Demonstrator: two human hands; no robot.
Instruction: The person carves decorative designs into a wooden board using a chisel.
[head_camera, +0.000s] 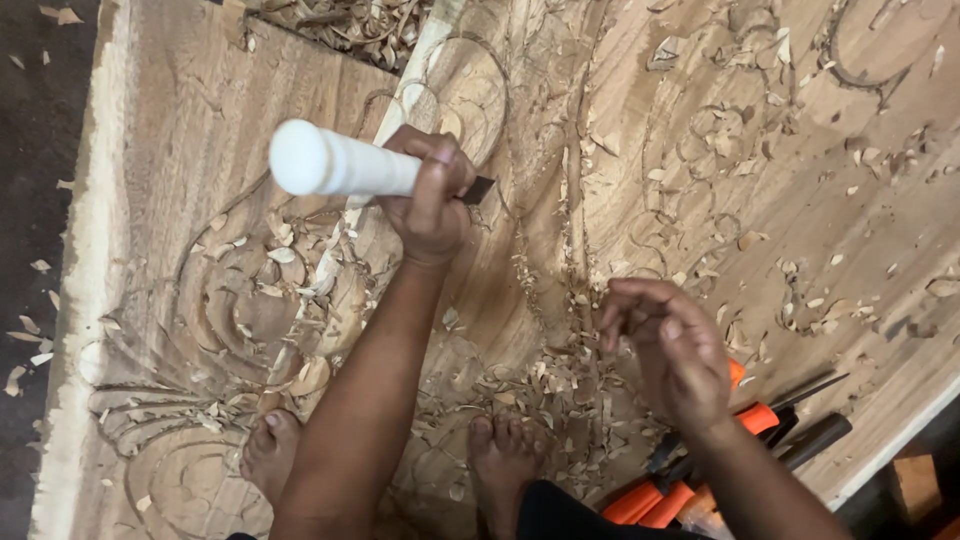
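Observation:
My left hand (432, 200) is closed around a chisel with a thick white handle (335, 162). The handle points left and the dark blade (479, 190) sticks out on the right, touching the large carved wooden panel (620, 150). My right hand (672, 345) hovers lower right over the panel, its fingers loosely curled and apart, with nothing in it. Curved scroll and floral grooves are cut into the wood around both hands.
Wood chips (545, 375) lie scattered over the panel and piled at the top (345, 25). My bare feet (272, 448) (505, 455) rest on the wood. Orange-handled tools (672, 495) lie at the lower right edge. Dark floor (35, 150) runs along the left.

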